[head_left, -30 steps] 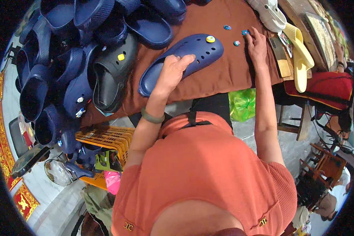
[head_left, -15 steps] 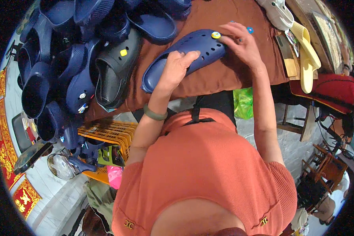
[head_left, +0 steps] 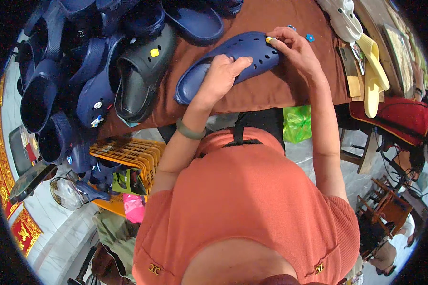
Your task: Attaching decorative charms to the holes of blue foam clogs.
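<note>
A navy blue clog [head_left: 249,43] with rows of holes lies on the brown cloth [head_left: 280,90], its toe pointing right. My left hand [head_left: 219,77] grips its near side by the opening, thumb on the upper and the other fingers mostly hidden. At the toe, my right hand [head_left: 300,53] pinches a small yellow shoe charm [head_left: 269,40] between thumb and finger, right at the holes; whether its stem sits in a hole is hidden. A blue flower charm [head_left: 310,38] rests on the cloth beyond that hand.
To the left stand a black clog [head_left: 137,90] with a yellow charm and a pile of navy clogs [head_left: 42,97]. A pale yellow slide [head_left: 374,71] and a white clog [head_left: 341,19] lie at right. Below the table are an orange crate [head_left: 145,153] and a green bag [head_left: 298,124].
My right fingers, loose and blurred beside the charm before, are now closed on it. The charm looks tilted instead of flat. My left hand keeps its grip on the clog.
</note>
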Tool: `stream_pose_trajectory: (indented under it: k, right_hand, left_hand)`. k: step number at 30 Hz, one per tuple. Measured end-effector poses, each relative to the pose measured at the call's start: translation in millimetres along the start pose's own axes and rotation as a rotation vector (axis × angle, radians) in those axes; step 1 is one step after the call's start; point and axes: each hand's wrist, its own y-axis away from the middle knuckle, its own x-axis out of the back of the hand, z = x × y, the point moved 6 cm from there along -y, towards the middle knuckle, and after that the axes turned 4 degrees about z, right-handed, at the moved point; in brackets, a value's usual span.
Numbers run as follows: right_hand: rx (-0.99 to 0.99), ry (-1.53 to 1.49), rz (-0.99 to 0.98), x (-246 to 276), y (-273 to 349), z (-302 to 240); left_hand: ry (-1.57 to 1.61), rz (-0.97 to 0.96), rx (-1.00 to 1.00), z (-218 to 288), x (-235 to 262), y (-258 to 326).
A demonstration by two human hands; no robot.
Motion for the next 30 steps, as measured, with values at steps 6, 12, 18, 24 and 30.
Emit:
stream_pose_trajectory:
  k: [6, 12, 18, 24, 30]
  right_hand:
    - [-0.247, -0.004, -0.247, 1.6, -14.7, 5.0]
    - [-0.129, 0.387, -0.420, -11.4, -21.8, -1.9]
    - [-0.053, 0.554, -0.040, -10.0, -10.1, -7.0]
    - [-0.106, 0.230, -0.299, -6.6, -23.1, -1.0]
    - [-0.087, 0.635, -0.284, -5.8, -26.8, -5.8]
  left_hand:
    - [-0.119, -0.056, 0.011, 3.2, 4.8, 0.3]
    - [-0.117, -0.050, -0.107, 13.5, 0.1, 4.6]
    - [-0.276, -0.024, -0.018, 4.7, 4.6, 0.2]
    - [-0.266, -0.019, -0.006, 3.0, 5.4, 0.9]
    - [-0.336, 0.014, -0.016, 3.8, 7.8, 1.2]
